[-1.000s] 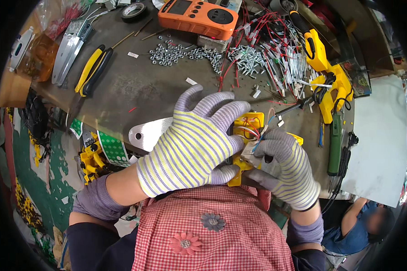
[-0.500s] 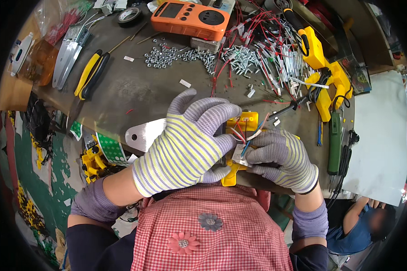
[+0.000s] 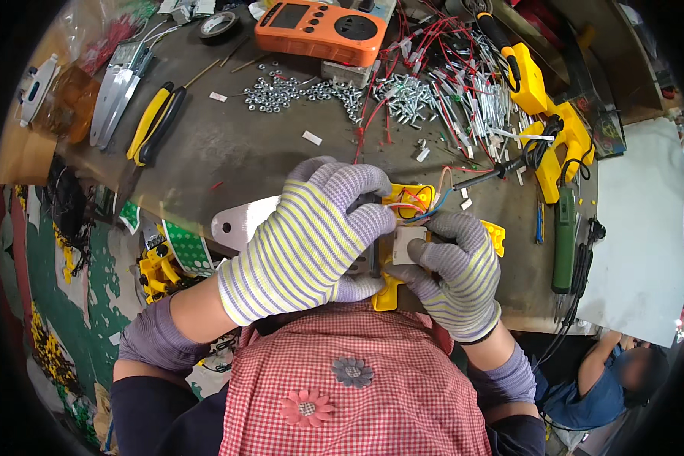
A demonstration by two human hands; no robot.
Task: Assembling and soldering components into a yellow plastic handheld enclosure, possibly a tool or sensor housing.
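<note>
My left hand (image 3: pixel 304 239), in a striped glove, is closed on a yellow plastic housing (image 3: pixel 416 196). Its fingers and thumb bear on the housing's left side. From beneath that hand a flat silver metal blade (image 3: pixel 243 222) with a hole near its rounded end sticks out to the left. My right hand (image 3: pixel 457 277), gloved alike, has fingers and thumb bent against a small white rectangular part (image 3: pixel 409 246) lying at the housing's middle. Thin red, white and blue wires (image 3: pixel 427 211) loop above this part. My gloves hide much of the housing.
Behind my hands lie nuts (image 3: pixel 270 95), screws (image 3: pixel 406 99) and red-wired parts (image 3: pixel 463 91). An orange meter (image 3: pixel 319 32) stands at the back. Pliers (image 3: pixel 153 125) lie left; a soldering iron (image 3: pixel 488 177) and green tool (image 3: pixel 563 239) right. Another person (image 3: pixel 596 387) sits lower right.
My right hand has shifted left and slightly down, turning with the white part, which now lies flatter in the housing. The wires have bent over to the right. My left hand has barely moved.
</note>
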